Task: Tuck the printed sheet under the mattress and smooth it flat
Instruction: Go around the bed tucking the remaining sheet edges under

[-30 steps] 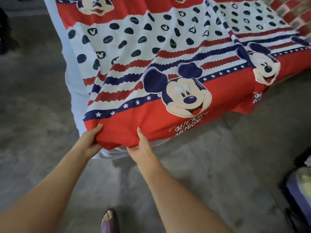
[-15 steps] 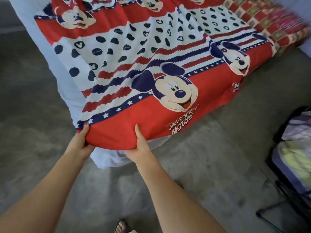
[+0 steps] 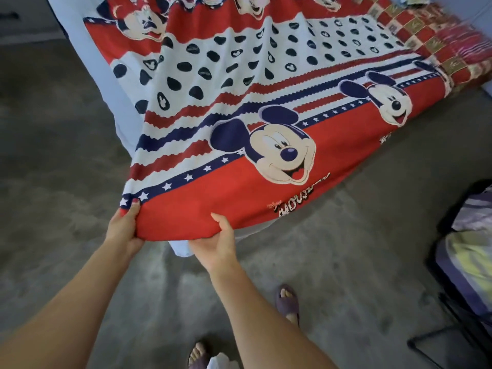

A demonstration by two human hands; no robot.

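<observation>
The printed sheet [image 3: 239, 107] is red, white and navy with cartoon mouse faces, dots and stars, and it covers a low mattress [image 3: 117, 102] whose pale blue side shows along the left. My left hand [image 3: 123, 230] grips the sheet's near red corner, thumb on top. My right hand [image 3: 215, 242] holds the same red hem a little to the right, fingers curled under the fabric. The corner is lifted off the mattress, and a pale blue bit of it [image 3: 181, 249] shows between my hands.
Grey concrete floor [image 3: 58, 145] surrounds the mattress. A red patterned cloth [image 3: 436, 49] lies at the far right end. A dark stand with striped fabric [image 3: 468, 262] is at the right edge. My sandalled feet [image 3: 288, 302] stand near the corner.
The view has shifted back and right, showing more of the sheet. Both hands keep their hold on the red hem, now raised a little higher. My feet have stepped into view.
</observation>
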